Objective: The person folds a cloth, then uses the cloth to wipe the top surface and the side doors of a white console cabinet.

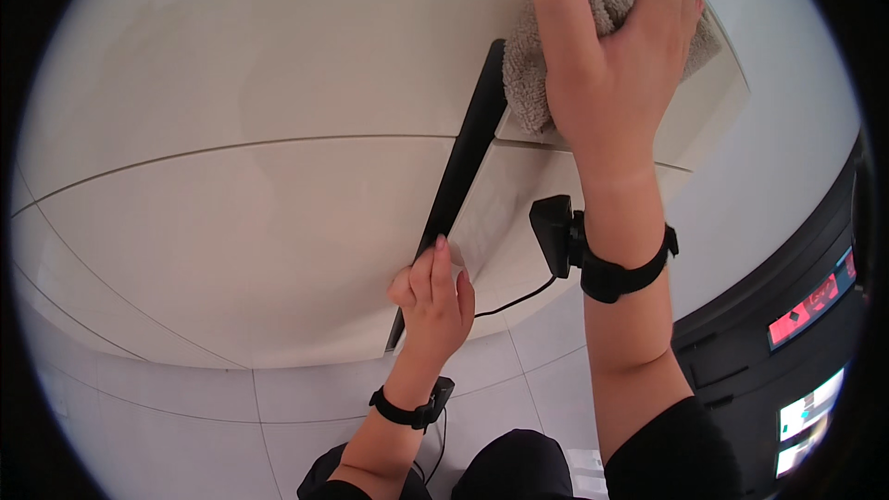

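Observation:
Beneath my right hand [618, 76] is a grey-beige terry cloth [531, 83]. The fingers and thumb are spread around a bunch of it and press it against the cream, glossy cabinet front [333, 69]. A long black handle strip [467, 153] runs at a slant down the cabinet front, and the cloth overlaps its upper end. Lower down, my left hand [434, 298] touches this strip with its fingers bent. What those fingertips close on is partly hidden.
Both wrists wear black strapped devices [555, 236] with thin cables [517, 302]. Pale floor tiles [312, 396] lie below the cabinet. A white wall [778, 146] rises on the right, beyond the cabinet edge. Dark furniture or equipment with lit screens [809, 410] stands at the far right.

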Tool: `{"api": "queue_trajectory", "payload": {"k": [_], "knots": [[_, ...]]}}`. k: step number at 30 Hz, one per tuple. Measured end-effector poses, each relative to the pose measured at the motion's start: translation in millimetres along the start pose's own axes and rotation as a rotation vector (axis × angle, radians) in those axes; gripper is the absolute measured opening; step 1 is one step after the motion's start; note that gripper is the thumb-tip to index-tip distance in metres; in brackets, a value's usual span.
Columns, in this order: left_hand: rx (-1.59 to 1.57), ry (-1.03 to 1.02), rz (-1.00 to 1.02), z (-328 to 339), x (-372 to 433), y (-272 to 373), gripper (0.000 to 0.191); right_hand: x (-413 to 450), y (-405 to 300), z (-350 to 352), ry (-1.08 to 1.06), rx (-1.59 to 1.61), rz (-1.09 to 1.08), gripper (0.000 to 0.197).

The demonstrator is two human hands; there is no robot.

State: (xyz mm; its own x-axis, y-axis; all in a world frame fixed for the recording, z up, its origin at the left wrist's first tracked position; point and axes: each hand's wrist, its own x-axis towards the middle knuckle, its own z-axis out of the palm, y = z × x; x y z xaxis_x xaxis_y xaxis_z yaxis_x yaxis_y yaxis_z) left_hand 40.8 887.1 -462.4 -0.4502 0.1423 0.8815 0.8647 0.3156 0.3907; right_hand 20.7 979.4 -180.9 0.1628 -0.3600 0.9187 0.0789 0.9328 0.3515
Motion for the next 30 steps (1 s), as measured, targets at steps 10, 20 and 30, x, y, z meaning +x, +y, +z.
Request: {"api": "queue_trajectory", "payload": {"k": [10, 20, 30], "knots": [[0.028, 0.574, -0.079, -31.9, 9.0, -61.6, 0.059, -59.6, -52.6, -31.7, -0.224, 0.008, 0.095, 0.081], [0.292, 0.472, -0.14, -35.8, 10.0, -74.3, 0.064, -159.0, -74.4, -64.5, -0.438, 0.025, 0.007, 0.079], [0.316, 0.495, -0.113, -38.0, 2.5, -73.4, 0.063, -153.4, -74.9, -72.9, -0.453, 0.062, 0.065, 0.061]]}}
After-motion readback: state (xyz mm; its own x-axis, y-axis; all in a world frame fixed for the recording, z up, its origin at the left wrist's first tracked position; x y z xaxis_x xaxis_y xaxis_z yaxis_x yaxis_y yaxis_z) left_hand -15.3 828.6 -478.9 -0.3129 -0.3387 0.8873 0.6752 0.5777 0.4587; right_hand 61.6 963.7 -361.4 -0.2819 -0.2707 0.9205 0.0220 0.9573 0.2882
